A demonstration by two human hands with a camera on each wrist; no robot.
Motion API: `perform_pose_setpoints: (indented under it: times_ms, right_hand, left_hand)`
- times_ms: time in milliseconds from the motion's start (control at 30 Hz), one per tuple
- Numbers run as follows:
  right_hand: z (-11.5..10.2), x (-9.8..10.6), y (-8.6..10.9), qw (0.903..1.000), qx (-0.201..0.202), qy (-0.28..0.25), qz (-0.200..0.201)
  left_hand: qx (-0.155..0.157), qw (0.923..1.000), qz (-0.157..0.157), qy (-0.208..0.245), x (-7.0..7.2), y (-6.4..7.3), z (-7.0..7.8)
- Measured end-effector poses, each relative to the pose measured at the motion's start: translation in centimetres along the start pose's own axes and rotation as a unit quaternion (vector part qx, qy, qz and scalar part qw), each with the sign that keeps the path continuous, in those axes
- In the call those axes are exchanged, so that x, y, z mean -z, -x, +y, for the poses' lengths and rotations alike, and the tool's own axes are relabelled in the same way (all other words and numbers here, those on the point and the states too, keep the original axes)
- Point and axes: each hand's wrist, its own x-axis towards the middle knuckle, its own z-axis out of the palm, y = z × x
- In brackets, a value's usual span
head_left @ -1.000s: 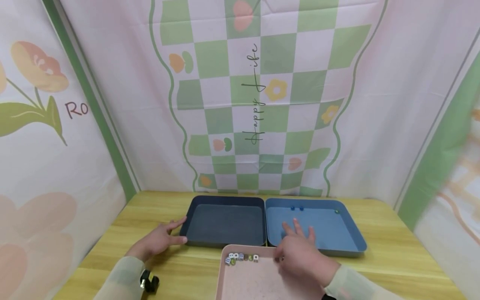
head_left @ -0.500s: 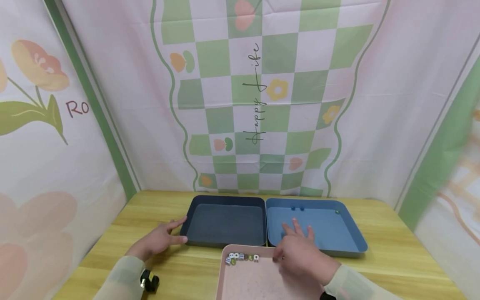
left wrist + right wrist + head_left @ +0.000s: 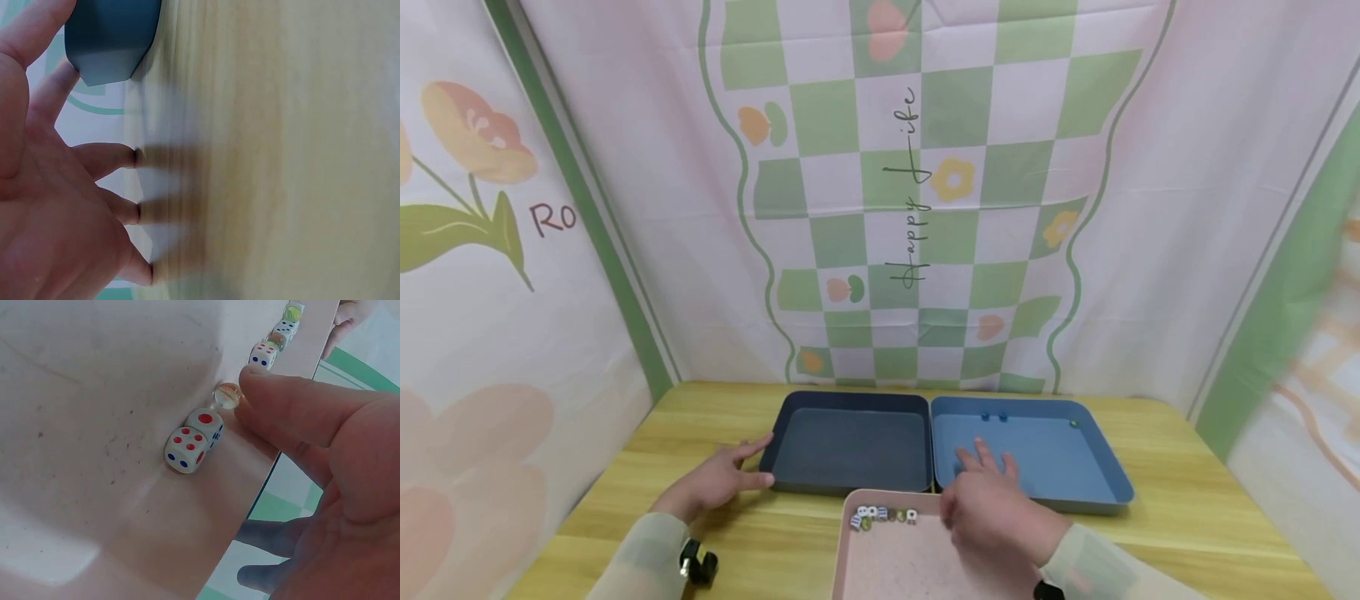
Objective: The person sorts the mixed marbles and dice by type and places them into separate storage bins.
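My left hand (image 3: 721, 477) spreads its fingers at the left side of the dark blue tray (image 3: 850, 489); thumb and index touch its wall, other fingertips reach the table in the left wrist view. My right hand (image 3: 1000, 512) is at the far rim of the pink tray (image 3: 842, 550). In the right wrist view its thumb and index fingertips pinch at a clear marble with orange streaks (image 3: 227, 395). Two white dice (image 3: 194, 440) sit beside it, hidden behind the hand in the head view. The right hand's other fingers extend over the light blue tray (image 3: 1060, 475).
Several dice and marbles (image 3: 882, 514) line the pink tray's far left corner. Two blue marbles (image 3: 994, 417) and a green one (image 3: 1074, 423) lie in the light blue tray. A black clip-like object (image 3: 700, 564) is by the left sleeve. A printed curtain (image 3: 917, 208) hangs behind the table.
My right hand has shifted slightly left along the pink tray's far rim. The left hand and the visible dice and marbles have stayed where they were.
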Motion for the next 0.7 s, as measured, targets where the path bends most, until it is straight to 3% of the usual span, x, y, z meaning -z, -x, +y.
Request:
perform_pose_setpoints:
  times_ms: [200,700]
  right_hand:
    - [0.3,-0.1,-0.2,0.9995,-0.008,-0.007,-0.029]
    - [1.1,-0.8,-0.8,0.9998,0.003,0.0,-0.019]
  left_hand:
    - [0.001,1.0,-0.001,0.002,0.0,-0.2,-0.2]
    - [-0.004,1.0,0.002,-0.006,0.0,0.1,0.1]
